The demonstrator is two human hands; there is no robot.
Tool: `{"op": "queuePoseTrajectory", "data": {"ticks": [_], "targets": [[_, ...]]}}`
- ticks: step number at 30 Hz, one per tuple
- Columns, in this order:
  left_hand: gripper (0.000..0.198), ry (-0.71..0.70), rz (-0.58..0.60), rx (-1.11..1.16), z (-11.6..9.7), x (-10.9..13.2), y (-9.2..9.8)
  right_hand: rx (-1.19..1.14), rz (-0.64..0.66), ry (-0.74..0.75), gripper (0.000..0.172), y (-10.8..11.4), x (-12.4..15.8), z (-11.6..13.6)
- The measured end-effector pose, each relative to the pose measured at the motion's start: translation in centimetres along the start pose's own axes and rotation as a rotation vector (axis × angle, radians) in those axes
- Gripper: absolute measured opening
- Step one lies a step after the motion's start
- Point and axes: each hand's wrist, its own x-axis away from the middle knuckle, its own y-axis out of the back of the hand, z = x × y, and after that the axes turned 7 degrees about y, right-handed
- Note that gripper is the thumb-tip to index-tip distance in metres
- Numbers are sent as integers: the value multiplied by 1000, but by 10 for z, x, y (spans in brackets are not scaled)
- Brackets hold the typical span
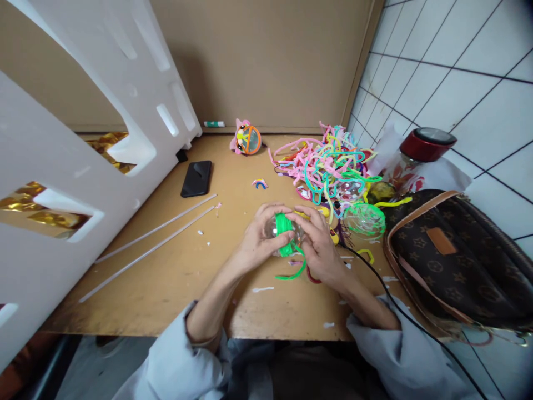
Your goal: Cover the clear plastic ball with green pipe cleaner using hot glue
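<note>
My left hand (263, 236) and my right hand (318, 241) meet over the middle of the wooden table (175, 266), both closed around a clear plastic ball (275, 228) wrapped with a bright green pipe cleaner (285, 230). The pipe cleaner's loose end curls down below my hands onto the table. A second clear ball wrapped in green (364, 220) lies just to the right of my right hand. Behind it sits a tangled heap of coloured pipe cleaners (327, 161).
A black phone (196, 178) and two long clear sticks (158, 236) lie at left beside white foam panels (83, 150). A finished pink ball toy (246, 139) stands at the back. A red-lidded jar (416, 158), a brown patterned bag (453, 255) and a black cable (400, 311) are at right.
</note>
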Motion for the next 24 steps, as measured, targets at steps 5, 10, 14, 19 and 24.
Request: {"op": "queuePoseTrajectory", "data": {"ticks": [5,10,14,19,24], "targets": [[37,15,-1,21,0,1,-1,-76,-3,-21,51,-1,0,-2],[37,21,9,30,-1,2,-1,-108,-6,-42,49,-1,1,-1],[48,55,10,75,0,1,-2,-166,-61,-81,50,0,2,-2],[76,92,-5,170,3,0,-4,-112,-147,-65,64,5,0,-4],[75,76,-1,158,4,-1,-4,85,-9,17,61,2,0,-7]]}}
